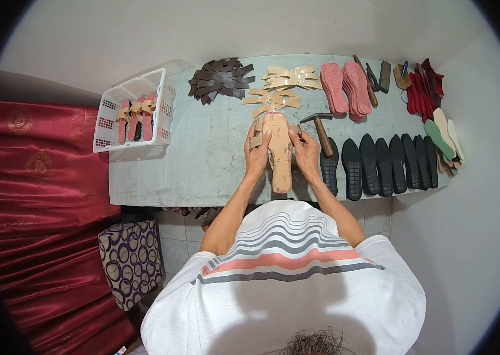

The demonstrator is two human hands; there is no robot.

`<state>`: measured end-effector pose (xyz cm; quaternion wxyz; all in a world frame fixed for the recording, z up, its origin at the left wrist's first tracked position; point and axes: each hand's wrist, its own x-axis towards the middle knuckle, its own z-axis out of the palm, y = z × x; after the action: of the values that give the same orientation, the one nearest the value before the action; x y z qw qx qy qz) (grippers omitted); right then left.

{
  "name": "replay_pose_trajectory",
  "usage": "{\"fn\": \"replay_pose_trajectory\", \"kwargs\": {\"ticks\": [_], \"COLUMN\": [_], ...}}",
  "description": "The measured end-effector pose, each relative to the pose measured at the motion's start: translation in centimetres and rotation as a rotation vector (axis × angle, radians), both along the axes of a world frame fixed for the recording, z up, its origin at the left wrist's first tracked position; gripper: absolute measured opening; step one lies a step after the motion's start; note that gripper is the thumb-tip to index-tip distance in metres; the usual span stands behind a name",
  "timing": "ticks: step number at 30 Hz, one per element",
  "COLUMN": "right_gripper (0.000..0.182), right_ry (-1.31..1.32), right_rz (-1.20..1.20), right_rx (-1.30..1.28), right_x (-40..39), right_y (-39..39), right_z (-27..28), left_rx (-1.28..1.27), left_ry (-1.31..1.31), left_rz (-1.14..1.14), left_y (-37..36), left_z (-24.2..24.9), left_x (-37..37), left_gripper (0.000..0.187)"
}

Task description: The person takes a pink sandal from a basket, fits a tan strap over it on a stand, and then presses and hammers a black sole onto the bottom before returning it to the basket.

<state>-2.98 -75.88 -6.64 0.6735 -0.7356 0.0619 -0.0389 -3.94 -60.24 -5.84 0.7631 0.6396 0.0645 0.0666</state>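
Between my two hands is a tan sandal insole (278, 154), its pale underside facing up and pinkish edges showing. My left hand (256, 152) grips its left side, thumb on top, next to a tan strap end (254, 142) sticking out. My right hand (305, 154) closes on the right side, where another strap end (295, 128) shows by the fingers. A hammer (322, 135) lies just right of my right hand, its handle over a black sole (329, 171). Beyond the insole lie tan straps (270, 97).
A white basket (101, 121) with finished sandals (137, 118) stands at the left. Dark straps (220, 80), pink insoles (355, 89) and pliers (371, 76) lie along the table's back. Several black soles (384, 165) line the right front; red pieces (420, 94) and green insoles (439, 139) lie far right.
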Motion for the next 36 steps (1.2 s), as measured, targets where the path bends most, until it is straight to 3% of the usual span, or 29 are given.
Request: {"fn": "replay_pose_trajectory", "kwargs": {"ticks": [1,3,7,12,27,31,33,36], "right_gripper": [0.041,0.039,0.038,0.038,0.045,0.046,0.044,0.044], "right_ry": [0.001,-0.024,-0.166,-0.238,-0.292,-0.259,-0.041,0.038], "right_rz": [-0.003,0.015,-0.033,-0.052,0.118,0.194,0.265,0.273], "right_rx": [0.000,-0.258,-0.227,-0.436,-0.526,-0.278,-0.053,-0.044], "right_x": [-0.1,-0.4,-0.9,-0.7,-1.7,-0.5,-0.2,0.6], "right_y": [-0.1,-0.6,0.1,0.7,0.0,-1.3,-1.9,-2.1], "right_z": [0.1,0.5,0.7,0.6,1.0,0.3,1.1,1.4], "left_rx": [-0.007,-0.016,0.096,0.276,0.468,0.480,0.489,0.505], "left_ry": [-0.016,-0.030,0.031,-0.022,-0.085,-0.140,-0.147,-0.131], "left_rz": [0.014,0.022,-0.021,-0.047,-0.091,-0.084,-0.067,-0.102], "left_y": [-0.2,-0.3,0.0,0.1,1.4,1.7,1.7,2.0], "left_z": [-0.6,-1.2,-1.7,0.0,-0.7,-0.8,-0.6,-0.5], "left_x": [0.3,0.2,0.2,-0.1,-0.8,-1.1,-1.2,-1.2], "left_gripper": [0.060,0.062,0.065,0.065,0.054,0.052,0.051,0.052]}}
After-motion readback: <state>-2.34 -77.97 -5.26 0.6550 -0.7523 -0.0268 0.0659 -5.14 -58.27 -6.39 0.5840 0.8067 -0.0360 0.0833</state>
